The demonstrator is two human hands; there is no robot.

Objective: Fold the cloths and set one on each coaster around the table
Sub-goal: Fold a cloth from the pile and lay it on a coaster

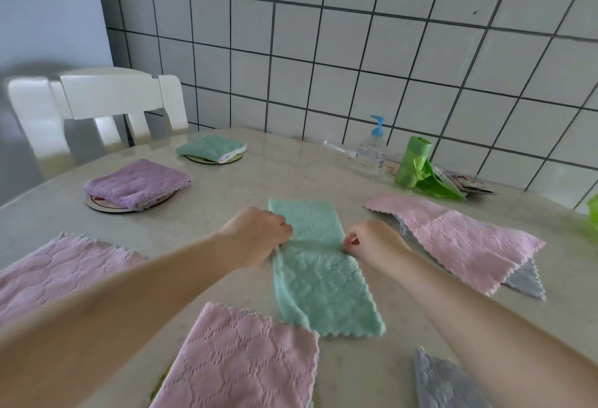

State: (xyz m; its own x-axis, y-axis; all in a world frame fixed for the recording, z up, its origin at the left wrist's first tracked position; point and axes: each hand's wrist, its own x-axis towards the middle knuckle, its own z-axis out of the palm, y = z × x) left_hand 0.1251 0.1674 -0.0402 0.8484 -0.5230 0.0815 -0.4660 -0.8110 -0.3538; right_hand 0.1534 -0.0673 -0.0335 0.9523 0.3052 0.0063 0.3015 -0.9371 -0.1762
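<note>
Purple folded cloth (137, 183) on its coaster (106, 205), ten o'clock. Green folded cloth (210, 147), eleven o'clock, on another coaster. Your left hand (259, 234) pinches the long mint cloth (318, 265) at centre table (226, 187); your right hand (372, 242) pinches its opposite edge. Pink cloth (459, 239), three o'clock.

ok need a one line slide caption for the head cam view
Both hands, left hand and right hand, pinch the green cloth at mid-length; two folded cloths already sit on coasters.
</note>
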